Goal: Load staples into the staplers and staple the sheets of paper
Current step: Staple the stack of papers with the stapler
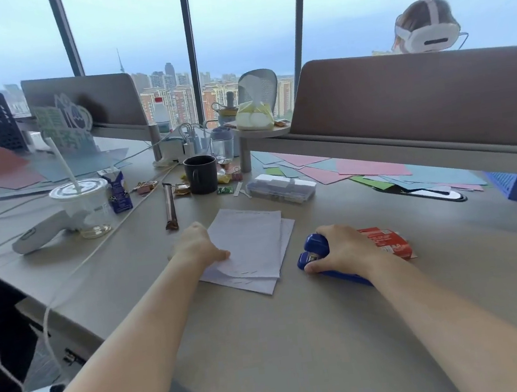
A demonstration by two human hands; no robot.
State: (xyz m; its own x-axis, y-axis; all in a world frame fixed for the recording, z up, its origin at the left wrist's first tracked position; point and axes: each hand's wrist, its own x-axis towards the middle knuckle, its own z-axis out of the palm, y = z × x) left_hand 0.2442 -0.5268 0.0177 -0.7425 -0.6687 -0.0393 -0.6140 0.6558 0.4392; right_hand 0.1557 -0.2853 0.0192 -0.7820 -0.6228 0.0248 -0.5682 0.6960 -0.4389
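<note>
On the near part of the bench (267, 340), bare surface lay between both forearms. At right, the blue stapler (317, 255) lay flat, long axis running from near-right to far-left, nose toward the sheets of paper (253, 244). The right hand (343, 247) was clamped palm-down over it, thumb at the near side. Just behind sat a red staple box (391, 242). The left hand (196, 244) rested, fingers together, on the papers' left edge; two offset sheets showed. Farther off stood a clear case (282, 187), black mug (200, 174) and coloured paper (373, 166).
</note>
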